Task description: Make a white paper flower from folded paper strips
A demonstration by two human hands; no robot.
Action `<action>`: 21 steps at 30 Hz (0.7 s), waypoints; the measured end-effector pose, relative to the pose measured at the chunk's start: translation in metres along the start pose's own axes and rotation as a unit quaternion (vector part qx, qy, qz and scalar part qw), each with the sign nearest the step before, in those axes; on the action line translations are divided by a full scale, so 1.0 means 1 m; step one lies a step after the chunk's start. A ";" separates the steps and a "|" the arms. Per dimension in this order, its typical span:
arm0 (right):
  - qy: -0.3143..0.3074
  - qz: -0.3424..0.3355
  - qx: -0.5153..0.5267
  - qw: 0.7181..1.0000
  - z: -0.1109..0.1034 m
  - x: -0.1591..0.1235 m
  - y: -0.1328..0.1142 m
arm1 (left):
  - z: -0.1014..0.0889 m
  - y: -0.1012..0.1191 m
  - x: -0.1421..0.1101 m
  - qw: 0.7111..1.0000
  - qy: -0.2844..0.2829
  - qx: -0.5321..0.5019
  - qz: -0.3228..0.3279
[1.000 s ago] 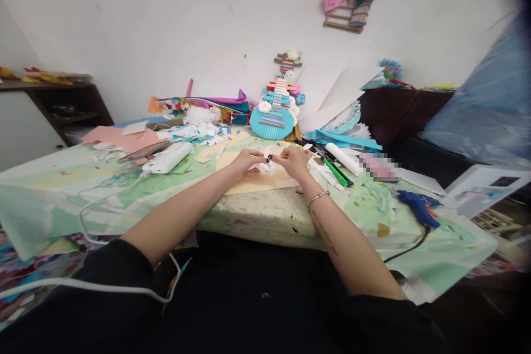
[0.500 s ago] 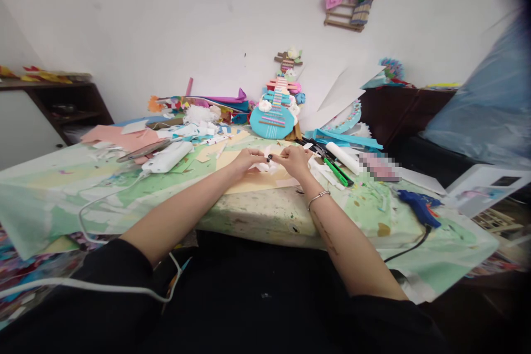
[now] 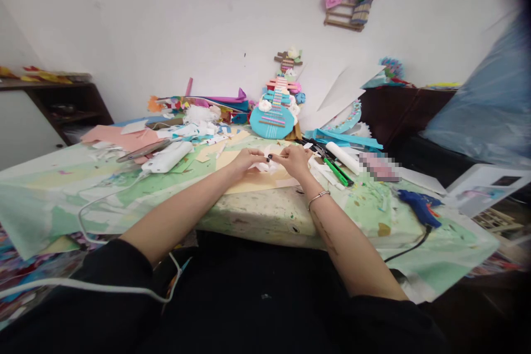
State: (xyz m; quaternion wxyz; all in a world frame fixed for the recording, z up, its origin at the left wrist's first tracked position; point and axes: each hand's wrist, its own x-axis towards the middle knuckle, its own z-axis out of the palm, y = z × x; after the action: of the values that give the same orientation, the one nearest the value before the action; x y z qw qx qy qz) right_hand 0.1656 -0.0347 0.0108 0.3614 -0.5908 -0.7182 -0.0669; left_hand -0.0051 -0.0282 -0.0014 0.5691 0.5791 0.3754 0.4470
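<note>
My left hand (image 3: 244,162) and my right hand (image 3: 295,161) meet over a beige sheet of paper (image 3: 257,180) in the middle of the table. Between their fingertips sits a small white crumpled paper piece (image 3: 264,165). Both hands pinch it, fingers closed on it from either side. A thin bracelet (image 3: 317,197) circles my right wrist.
Green-handled scissors (image 3: 334,170) and a white glue stick (image 3: 343,157) lie right of my hands. A blue glue gun (image 3: 418,207) rests near the right table edge. A white power bank (image 3: 168,157) with its cable lies left. A turquoise paper guitar (image 3: 274,116) and paper scraps crowd the back.
</note>
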 end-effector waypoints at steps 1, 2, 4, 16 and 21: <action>0.001 -0.001 0.001 1.000 0.000 0.000 0.000 | 0.000 0.000 0.000 1.000 0.000 0.000 0.000; 0.003 -0.002 0.003 1.000 0.000 0.000 0.000 | 0.000 0.000 -0.001 1.000 0.001 -0.001 -0.001; 0.005 -0.005 0.007 1.000 -0.001 -0.001 0.000 | 0.000 0.000 -0.001 1.000 0.003 -0.001 -0.003; 0.006 -0.008 0.013 1.000 -0.001 0.000 0.001 | 0.000 0.000 0.000 1.000 0.000 0.003 -0.003; 0.005 -0.009 0.015 1.000 -0.001 0.000 0.000 | 0.001 0.001 -0.001 1.000 -0.004 0.004 -0.004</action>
State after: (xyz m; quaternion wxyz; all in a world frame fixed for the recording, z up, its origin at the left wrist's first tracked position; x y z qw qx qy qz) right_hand 0.1663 -0.0352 0.0113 0.3730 -0.5788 -0.7225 -0.0626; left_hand -0.0050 -0.0294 -0.0007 0.5698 0.5815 0.3775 0.4411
